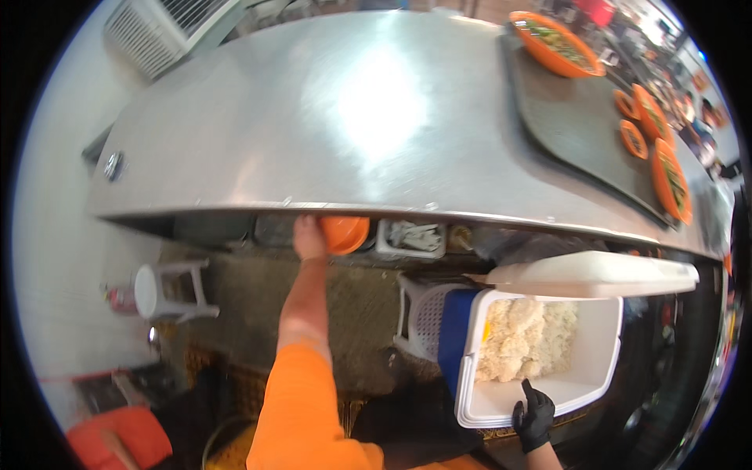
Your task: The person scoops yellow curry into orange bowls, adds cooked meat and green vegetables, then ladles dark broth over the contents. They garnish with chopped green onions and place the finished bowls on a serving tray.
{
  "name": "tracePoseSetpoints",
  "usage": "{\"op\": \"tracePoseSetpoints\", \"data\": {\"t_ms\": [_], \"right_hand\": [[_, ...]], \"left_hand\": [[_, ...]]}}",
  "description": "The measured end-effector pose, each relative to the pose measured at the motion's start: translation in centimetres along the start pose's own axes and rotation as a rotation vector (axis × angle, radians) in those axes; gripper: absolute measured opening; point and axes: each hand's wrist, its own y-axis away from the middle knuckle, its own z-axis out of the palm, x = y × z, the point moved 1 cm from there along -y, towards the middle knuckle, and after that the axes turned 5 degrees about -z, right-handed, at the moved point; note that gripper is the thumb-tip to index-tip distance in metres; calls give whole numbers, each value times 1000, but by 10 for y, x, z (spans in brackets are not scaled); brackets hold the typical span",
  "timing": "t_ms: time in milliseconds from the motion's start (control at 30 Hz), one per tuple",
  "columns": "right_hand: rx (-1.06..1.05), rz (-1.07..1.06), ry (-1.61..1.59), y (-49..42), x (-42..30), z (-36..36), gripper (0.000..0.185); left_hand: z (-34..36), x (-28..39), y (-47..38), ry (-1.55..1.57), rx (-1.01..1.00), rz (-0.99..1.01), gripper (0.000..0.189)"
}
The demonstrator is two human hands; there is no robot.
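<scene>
My bare left hand reaches to the shelf under the steel counter, at the left side of an orange bowl; its fingers are partly hidden by the counter edge, so I cannot tell if they grip the bowl. In a black glove, my right hand is at the near rim of a blue and white cooler box, index finger extended. Cooked rice fills part of the box, with a small yellow thing at its left edge. The white lid stands raised along the far side.
The steel counter spans the view, with a dark tray of orange dishes at right. Under it, a white container holds pale items. A perforated plastic stool stands left of the cooler, another stool farther left. A person in red is lower left.
</scene>
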Motion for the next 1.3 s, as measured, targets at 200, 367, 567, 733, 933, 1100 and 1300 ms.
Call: {"op": "tracePoseSetpoints", "data": {"t_ms": [200,367,567,733,933,1100,1300], "right_hand": [[29,80,-15,-4,-6,-11,52],[43,61,-18,-3,-6,-15,48],[3,78,-72,1,-4,-21,44],[-50,78,-62,4,-1,-14,42],[58,11,-149,18,16,7,41],[258,-91,-630,-9,36,19,36],[-19,-777,-852,-103,33,-25,36]], "left_hand": [[-34,-1,-10,178,139,120,15],[-123,-11,26,352,37,-84,15],[-297,24,54,626,-274,-270,18],[-379,83,-29,605,-173,11,27],[-300,152,-133,793,-247,-250,41],[-298,194,-129,933,-217,-492,41],[-398,191,84,952,153,-114,38]]}}
